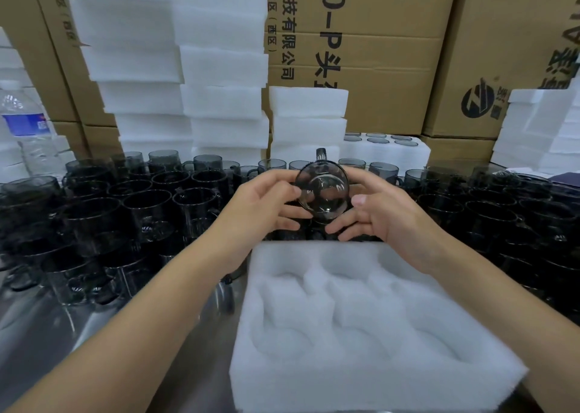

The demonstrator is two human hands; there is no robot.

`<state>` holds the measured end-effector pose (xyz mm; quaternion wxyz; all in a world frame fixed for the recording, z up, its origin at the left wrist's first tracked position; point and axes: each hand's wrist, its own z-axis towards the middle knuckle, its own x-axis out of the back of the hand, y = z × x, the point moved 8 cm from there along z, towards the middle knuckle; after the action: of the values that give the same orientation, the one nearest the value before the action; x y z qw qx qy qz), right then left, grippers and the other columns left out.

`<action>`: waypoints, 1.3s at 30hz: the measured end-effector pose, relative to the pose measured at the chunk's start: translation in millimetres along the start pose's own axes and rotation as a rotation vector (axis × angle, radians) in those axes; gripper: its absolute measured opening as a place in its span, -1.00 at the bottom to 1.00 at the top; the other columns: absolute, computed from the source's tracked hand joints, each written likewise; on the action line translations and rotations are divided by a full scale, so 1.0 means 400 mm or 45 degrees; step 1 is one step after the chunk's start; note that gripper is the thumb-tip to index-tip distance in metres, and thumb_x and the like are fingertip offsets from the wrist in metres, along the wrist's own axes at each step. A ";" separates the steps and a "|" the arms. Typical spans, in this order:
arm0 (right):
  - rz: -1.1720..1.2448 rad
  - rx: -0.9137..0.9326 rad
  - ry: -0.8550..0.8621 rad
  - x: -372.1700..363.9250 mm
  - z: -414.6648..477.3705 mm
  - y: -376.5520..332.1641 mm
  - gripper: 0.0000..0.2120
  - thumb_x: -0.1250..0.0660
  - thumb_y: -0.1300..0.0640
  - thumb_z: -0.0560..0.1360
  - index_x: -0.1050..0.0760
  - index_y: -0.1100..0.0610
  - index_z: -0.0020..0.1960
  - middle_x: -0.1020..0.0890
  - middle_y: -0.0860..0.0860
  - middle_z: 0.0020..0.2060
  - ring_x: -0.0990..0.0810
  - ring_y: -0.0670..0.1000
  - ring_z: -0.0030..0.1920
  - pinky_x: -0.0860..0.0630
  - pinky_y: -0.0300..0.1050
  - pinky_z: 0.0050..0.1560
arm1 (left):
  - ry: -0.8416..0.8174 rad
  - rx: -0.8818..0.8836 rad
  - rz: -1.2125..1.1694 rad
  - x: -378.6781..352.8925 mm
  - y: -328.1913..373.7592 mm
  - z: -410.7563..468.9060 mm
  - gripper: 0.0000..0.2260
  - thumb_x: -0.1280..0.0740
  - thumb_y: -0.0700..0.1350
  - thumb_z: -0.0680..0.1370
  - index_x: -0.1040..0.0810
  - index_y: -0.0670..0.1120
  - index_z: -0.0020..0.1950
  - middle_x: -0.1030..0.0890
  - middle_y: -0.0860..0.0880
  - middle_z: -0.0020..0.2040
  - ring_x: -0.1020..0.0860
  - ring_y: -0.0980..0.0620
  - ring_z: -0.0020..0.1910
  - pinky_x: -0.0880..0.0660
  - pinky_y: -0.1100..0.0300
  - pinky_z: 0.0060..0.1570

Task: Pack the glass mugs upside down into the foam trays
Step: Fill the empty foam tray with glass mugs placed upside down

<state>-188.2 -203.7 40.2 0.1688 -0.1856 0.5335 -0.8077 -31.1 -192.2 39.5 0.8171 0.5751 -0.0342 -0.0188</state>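
Observation:
A smoky glass mug [323, 190] is held up in the air between both hands, its round end turned toward me and its handle pointing up. My left hand [263, 205] grips its left side with curled fingers. My right hand [373, 212] grips its right side, thumb on the rim. Below them, close to me, lies a white foam tray [361, 378] with several moulded pockets, none holding a mug. Many upright dark glass mugs [141, 205] crowd the table to the left, behind and to the right [502, 212].
Tall stacks of white foam trays [194, 77] and cardboard boxes [386, 67] stand behind the mugs. A filled foam tray with upturned mugs [386, 149] sits at the back. A plastic water bottle [25, 130] stands far left. The table is shiny metal [62, 343].

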 end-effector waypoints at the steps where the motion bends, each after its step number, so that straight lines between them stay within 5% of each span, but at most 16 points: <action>1: -0.031 0.016 0.001 -0.001 -0.002 -0.002 -0.59 -0.27 0.13 0.40 -0.49 -0.09 0.24 -0.62 0.06 0.08 -0.68 0.16 -0.12 -0.58 -0.11 -0.16 | 0.019 0.034 -0.018 0.006 -0.004 0.003 -0.75 -0.16 -0.24 0.59 -0.61 -0.01 -0.01 -0.68 -0.08 -0.09 -0.65 0.06 -0.28 -0.51 0.29 -0.37; 6: -0.172 0.061 0.086 -0.001 -0.012 -0.012 -0.64 -0.36 0.17 0.35 -0.42 -0.03 0.12 -0.56 -0.06 0.08 -0.69 0.06 -0.17 -0.60 -0.10 -0.13 | 0.015 0.028 0.116 0.007 -0.006 0.008 -0.66 -0.08 -0.11 0.64 -0.66 0.08 -0.01 -0.71 -0.05 -0.07 -0.57 0.15 -0.27 -0.43 0.34 -0.37; 10: -0.164 0.107 0.145 0.005 -0.013 -0.029 -0.57 -0.32 0.21 0.36 -0.32 -0.04 0.18 -0.55 -0.04 0.10 -0.68 0.06 -0.18 -0.59 -0.10 -0.15 | -0.003 -0.001 0.237 0.009 -0.004 0.006 -0.61 -0.05 0.04 0.55 -0.69 0.09 -0.04 -0.71 -0.01 -0.07 -0.63 0.01 -0.04 -0.44 0.08 -0.08; 13: -0.148 0.152 0.158 0.005 -0.015 -0.039 -0.61 -0.31 0.20 0.38 -0.43 0.00 0.19 -0.66 0.01 -0.04 -0.66 0.07 -0.23 -0.59 -0.11 -0.17 | -0.002 0.047 0.241 0.010 -0.010 0.005 -0.61 -0.05 0.11 0.47 -0.70 0.16 -0.09 -0.71 0.00 -0.07 -0.63 -0.01 0.00 -0.42 -0.02 0.02; 17: -0.194 0.216 0.212 0.010 -0.019 -0.053 -0.81 -0.47 0.17 0.37 -0.62 0.05 -0.02 -0.71 0.06 -0.21 -0.67 0.00 -0.26 -0.60 -0.19 -0.17 | -0.006 0.095 0.215 0.004 -0.018 0.003 -0.65 -0.14 0.09 0.59 -0.71 0.06 -0.08 -0.71 -0.05 -0.07 -0.61 -0.14 0.09 -0.43 -0.13 0.23; 21: -0.104 0.189 0.231 0.012 -0.021 -0.054 -0.89 -0.42 0.09 0.28 -0.67 0.08 -0.22 -0.71 0.10 -0.26 -0.69 0.03 -0.26 -0.60 -0.20 -0.22 | 0.031 0.115 0.143 0.021 -0.011 0.005 -0.75 -0.24 0.04 0.60 -0.67 -0.02 -0.05 -0.72 -0.07 -0.10 -0.65 -0.13 0.00 -0.57 0.07 0.06; 25: -0.090 0.167 0.171 0.004 -0.021 -0.052 -0.89 -0.46 0.08 0.23 -0.69 0.09 -0.29 -0.70 0.08 -0.32 -0.70 0.04 -0.27 -0.59 -0.23 -0.24 | -0.149 0.150 0.083 0.024 0.001 -0.003 -0.76 -0.39 -0.01 0.46 -0.63 -0.12 0.04 -0.71 -0.09 -0.07 -0.68 -0.03 -0.09 -0.60 0.23 -0.12; 29: -0.147 0.101 -0.017 -0.027 -0.022 -0.036 -0.91 -0.57 0.14 0.29 -0.70 0.09 -0.24 -0.70 0.11 -0.25 -0.68 0.02 -0.23 -0.58 -0.22 -0.17 | 0.006 0.131 0.266 0.056 0.012 0.000 -0.84 -0.37 -0.30 0.50 -0.69 -0.07 -0.11 -0.72 -0.02 -0.22 -0.67 0.13 -0.25 -0.54 0.34 -0.31; 32: -0.103 -0.037 -0.093 -0.038 -0.020 -0.012 -0.77 -0.40 -0.07 0.35 -0.69 0.01 -0.09 -0.70 0.10 -0.07 -0.68 0.05 -0.14 -0.59 -0.17 -0.13 | -0.003 0.055 0.377 0.065 0.034 -0.002 -0.77 -0.41 -0.29 0.46 -0.73 0.03 -0.23 -0.71 0.00 -0.26 -0.66 0.16 -0.28 -0.53 0.36 -0.34; 34: -0.071 -0.104 -0.097 -0.035 -0.017 0.001 -0.75 -0.32 -0.07 0.43 -0.66 0.00 -0.01 -0.69 0.10 -0.03 -0.67 0.07 -0.14 -0.59 -0.14 -0.12 | -0.089 0.023 0.502 0.056 0.045 -0.010 -0.76 -0.43 -0.25 0.45 -0.72 0.11 -0.23 -0.71 0.04 -0.27 -0.66 0.18 -0.27 -0.54 0.37 -0.31; 39: -0.073 -0.114 -0.136 -0.041 -0.017 0.005 -0.66 -0.29 -0.15 0.38 -0.67 0.01 0.00 -0.68 0.12 -0.06 -0.66 0.07 -0.15 -0.58 -0.14 -0.12 | -0.086 0.017 0.735 0.042 0.038 -0.015 -0.74 -0.44 -0.23 0.43 -0.70 0.16 -0.23 -0.71 0.08 -0.26 -0.68 -0.02 -0.09 -0.57 -0.01 0.11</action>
<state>-176.8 -191.4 33.8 0.1653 -0.2511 0.5539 -0.7764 -14.0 -182.5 52.5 0.7834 0.5459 -0.2237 0.1956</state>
